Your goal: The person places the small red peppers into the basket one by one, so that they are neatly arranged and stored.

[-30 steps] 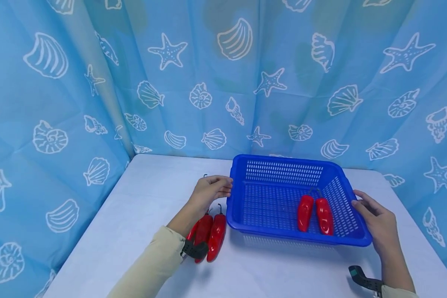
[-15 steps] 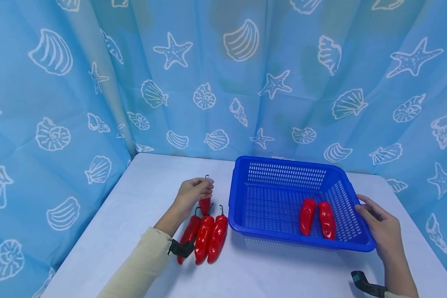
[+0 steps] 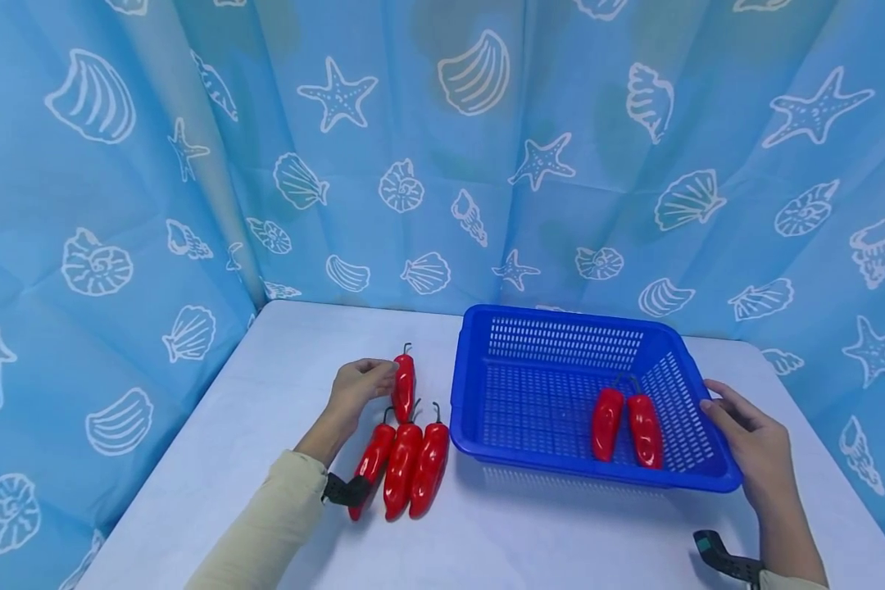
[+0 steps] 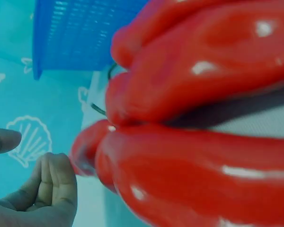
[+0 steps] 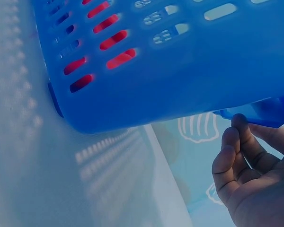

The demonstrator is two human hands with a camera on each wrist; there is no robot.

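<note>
In the head view my left hand [image 3: 360, 387] is beside a red chili pepper [image 3: 404, 383] lying at the back, fingertips right at its left side. The left wrist view shows the thumb apart from the bent fingers [image 4: 57, 177], with nothing between them. Just in front lie three more red chili peppers [image 3: 401, 471] side by side, stems pointing away. My right hand [image 3: 755, 438] holds the right rim of a blue plastic basket [image 3: 542, 463], its fingers [image 5: 244, 135] curled at the edge. Inside the basket, toward its right end, are two red chili peppers [image 3: 645, 430].
A white-covered table [image 3: 302, 344] carries everything. Blue curtains [image 3: 413, 147] with white shell and starfish prints hang behind it and at both sides. Each wrist wears a black band [image 3: 347, 490].
My left hand has moved left from the basket's left rim, over the back chili pepper, to that pepper's left side. My right hand stays at the basket's right rim.
</note>
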